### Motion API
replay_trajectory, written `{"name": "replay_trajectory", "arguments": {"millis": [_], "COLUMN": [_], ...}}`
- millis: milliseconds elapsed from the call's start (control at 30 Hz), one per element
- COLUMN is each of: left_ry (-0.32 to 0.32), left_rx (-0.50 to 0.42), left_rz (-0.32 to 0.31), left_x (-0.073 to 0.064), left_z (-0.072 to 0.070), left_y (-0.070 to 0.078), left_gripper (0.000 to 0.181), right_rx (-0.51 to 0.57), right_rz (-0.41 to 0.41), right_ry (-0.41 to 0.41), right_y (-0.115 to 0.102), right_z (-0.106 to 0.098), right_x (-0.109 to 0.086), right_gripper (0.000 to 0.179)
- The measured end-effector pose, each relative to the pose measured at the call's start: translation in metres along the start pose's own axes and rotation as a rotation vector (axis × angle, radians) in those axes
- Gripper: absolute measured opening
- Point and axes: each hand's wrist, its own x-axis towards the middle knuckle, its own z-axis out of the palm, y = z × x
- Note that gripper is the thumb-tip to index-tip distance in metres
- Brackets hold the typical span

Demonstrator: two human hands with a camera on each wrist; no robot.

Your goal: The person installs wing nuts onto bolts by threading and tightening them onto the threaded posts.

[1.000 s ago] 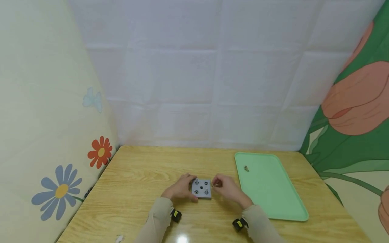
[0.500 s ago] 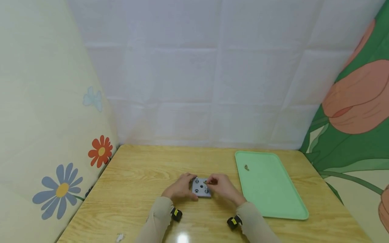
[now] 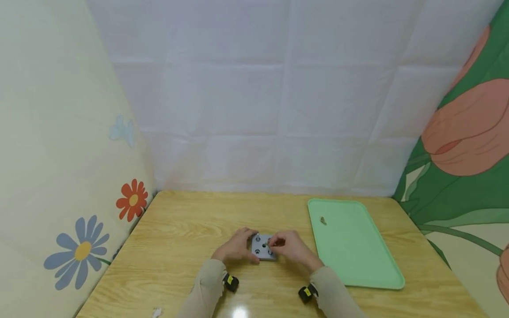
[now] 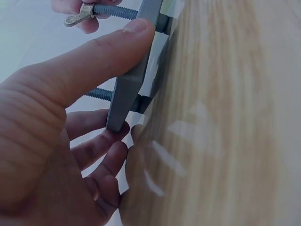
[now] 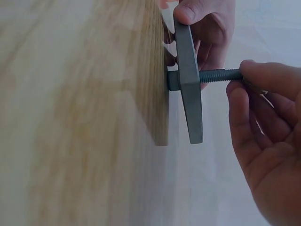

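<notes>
A grey square metal plate [image 3: 261, 253] with several holes sits just above the wooden table, bolts standing up through it. My left hand [image 3: 237, 246] grips its left side, thumb on the near edge and fingers at the far edge. My right hand [image 3: 293, 248] is over the plate's right side, pinching a brass-coloured wing nut [image 4: 81, 15] at the top of a threaded bolt [image 5: 220, 75]. Beneath the plate, the bolt heads [image 5: 173, 80] show at the table surface. A second threaded bolt [image 4: 99, 93] rises nearer my left hand.
A green tray [image 3: 358, 247] lies to the right, with a small brass-coloured piece [image 3: 323, 220], apparently another wing nut, near its left edge. A small whitish scrap [image 3: 157, 312] is at the front left. Cloth-covered walls border the table at the back and sides.
My right hand has moved left from beside the plate to over its right side, bringing the wing nut to the near right bolt. My left hand has kept its grip on the plate.
</notes>
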Motion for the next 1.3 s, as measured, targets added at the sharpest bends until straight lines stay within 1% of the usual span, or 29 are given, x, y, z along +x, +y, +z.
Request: {"name": "replay_trajectory", "arguments": {"millis": [67, 200, 467, 567, 700, 767, 867, 1033, 1133, 1267, 1300], "left_ry": [-0.003, -0.003, 0.012, 0.011, 0.009, 0.01, 0.008, -0.001, -0.001, -0.002, -0.003], "left_rx": [-0.012, -0.014, -0.022, -0.023, -0.028, -0.033, -0.04, -0.031, -0.03, -0.028, -0.028], "left_rz": [-0.008, -0.02, -0.001, 0.0, -0.006, -0.005, -0.008, -0.007, 0.002, 0.008, 0.008], "left_x": [0.001, 0.002, 0.002, 0.001, 0.001, 0.001, 0.001, 0.001, 0.001, 0.001, 0.001], "left_z": [0.002, 0.004, 0.003, 0.004, 0.004, 0.004, 0.002, 0.002, 0.002, 0.002, 0.002], "left_y": [-0.002, -0.005, -0.004, -0.003, -0.004, -0.004, -0.003, -0.002, -0.002, -0.002, -0.002], "left_gripper": [0.092, 0.091, 0.09, 0.09, 0.09, 0.09, 0.09, 0.088, 0.087, 0.087, 0.086], "right_rx": [-0.009, -0.024, -0.024, -0.036, -0.027, -0.02, -0.02, -0.017, -0.017, -0.009, -0.008], "right_rz": [0.012, 0.003, -0.002, -0.023, -0.055, -0.062, -0.063, -0.054, -0.072, -0.066, -0.058], "right_ry": [-0.012, -0.024, -0.035, -0.052, -0.074, -0.078, -0.074, -0.082, -0.073, -0.057, -0.055], "right_y": [0.0, -0.001, 0.0, 0.003, 0.006, 0.006, -0.001, -0.023, -0.015, 0.001, 0.001], "right_z": [0.0, -0.001, -0.002, -0.003, -0.006, -0.008, -0.01, -0.014, -0.011, -0.007, -0.007], "right_x": [0.0, 0.0, -0.001, -0.001, -0.003, -0.004, -0.006, -0.012, -0.01, -0.005, -0.005], "right_gripper": [0.006, 0.006, 0.005, 0.01, 0.022, 0.024, 0.021, 0.015, 0.011, 0.007, 0.006]}}
